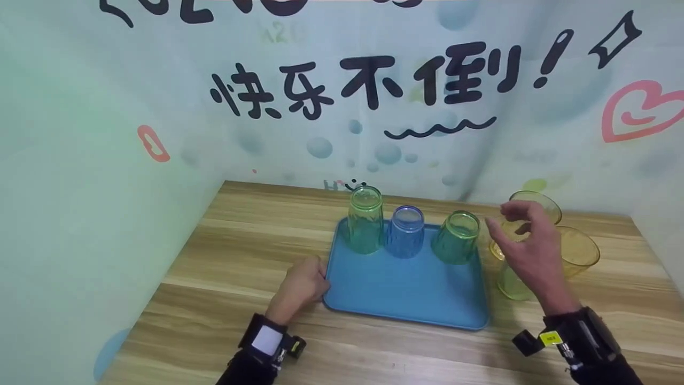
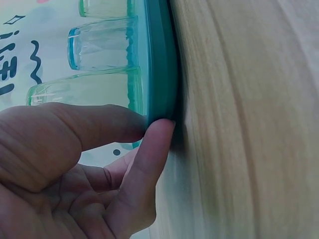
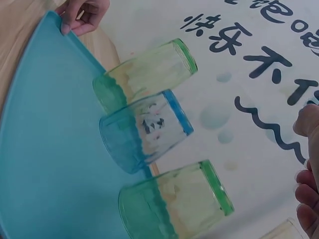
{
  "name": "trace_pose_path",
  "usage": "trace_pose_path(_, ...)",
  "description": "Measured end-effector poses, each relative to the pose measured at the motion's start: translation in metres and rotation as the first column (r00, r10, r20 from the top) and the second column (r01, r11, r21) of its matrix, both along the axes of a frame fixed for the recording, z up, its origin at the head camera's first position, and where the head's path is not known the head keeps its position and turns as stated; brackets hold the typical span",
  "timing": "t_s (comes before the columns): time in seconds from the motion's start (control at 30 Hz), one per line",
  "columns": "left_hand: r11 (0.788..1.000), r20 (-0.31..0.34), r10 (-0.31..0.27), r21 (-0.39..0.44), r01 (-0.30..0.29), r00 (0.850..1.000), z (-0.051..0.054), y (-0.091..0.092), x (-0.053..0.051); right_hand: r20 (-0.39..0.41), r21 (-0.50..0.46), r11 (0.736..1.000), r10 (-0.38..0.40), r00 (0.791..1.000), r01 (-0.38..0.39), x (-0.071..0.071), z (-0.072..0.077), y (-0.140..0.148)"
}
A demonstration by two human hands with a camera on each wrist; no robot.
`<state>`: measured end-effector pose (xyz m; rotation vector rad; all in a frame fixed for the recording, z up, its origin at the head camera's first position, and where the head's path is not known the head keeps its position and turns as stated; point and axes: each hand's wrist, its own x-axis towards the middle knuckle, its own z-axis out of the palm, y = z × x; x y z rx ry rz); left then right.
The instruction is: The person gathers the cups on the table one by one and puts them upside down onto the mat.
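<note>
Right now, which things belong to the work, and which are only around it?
Seemingly in the work:
blue tray, pinched by left hand
tall green glass, blue glass, short green glass on it
probably the yellowish glasses near the right hand

Only around:
wooden table
printed backdrop

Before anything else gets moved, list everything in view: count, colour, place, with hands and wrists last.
Tray: 1, blue, on the table
Tall glass: 1, green, tray's back left
Blue glass: 1, blue, tray's back middle
Short glass: 1, green, tray's back right
Yellowish glasses: at least 2, partly hidden, right of the tray
Table: 1, wood-brown, under everything
Backdrop: 1, pale, black lettering, behind the table
Left hand: 1, bare, pinching tray's left edge
Right hand: 1, bare, by the yellowish glasses
Wrist straps: 2, black, one per wrist
</note>
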<state>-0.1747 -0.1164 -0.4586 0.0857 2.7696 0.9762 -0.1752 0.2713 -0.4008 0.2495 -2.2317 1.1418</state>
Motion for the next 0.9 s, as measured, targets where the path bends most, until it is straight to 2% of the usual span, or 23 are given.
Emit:
trace_pose_path(0.3,1.000,0.014,0.004,0.005,-0.004,1.000,0.000,0.000,0.000,0.035,-0.015,0.996,-0.088,0.995,0.089,0.009,-0.004,0.023)
trace_pose_path(0.57,1.000,0.005,0.017,-0.002,-0.017,1.000,-0.001,-0.001,0.000,0.017,-0.027,0.989,-0.144,0.989,0.145,0.019,-0.008,0.037)
trace_pose_path(0.9,0.999,0.022,0.034,-0.016,-0.034,0.999,-0.002,-0.001,-0.002,0.069,-0.081,0.973,-0.212,0.975,0.217,0.030,-0.016,0.055)
